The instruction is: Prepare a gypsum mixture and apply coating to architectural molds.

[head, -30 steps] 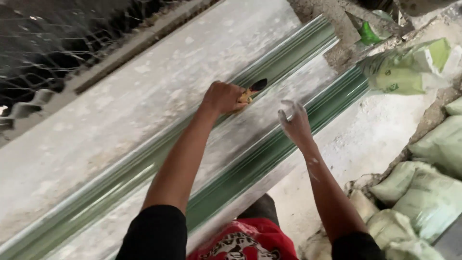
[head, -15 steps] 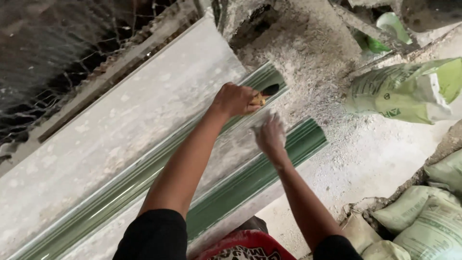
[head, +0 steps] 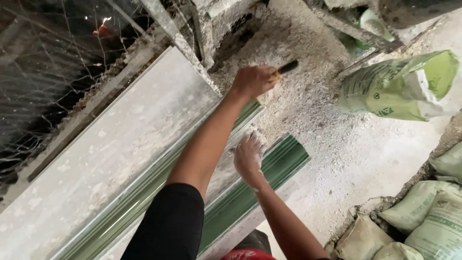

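A long green moulded strip (head: 269, 171) lies across a pale, dusty slab (head: 120, 144), with its end near the middle of the head view. My left hand (head: 252, 79) is raised past that end and is closed around a brush (head: 285, 69) with a yellowish handle and a dark tip. My right hand (head: 248, 154), coated in white powder, rests with spread fingers on the whitish trough between the green ribs, close to the strip's end.
White powder and rubble (head: 308, 101) cover the ground beyond the strip. A green sack (head: 399, 89) lies on its side at the right, and more sacks (head: 428, 216) are stacked at the lower right. Wire mesh (head: 53, 62) fills the upper left.
The view has swung along the strip to its end. My left hand with the brush has lifted off the strip and beyond its end. My right hand stays on the trough.
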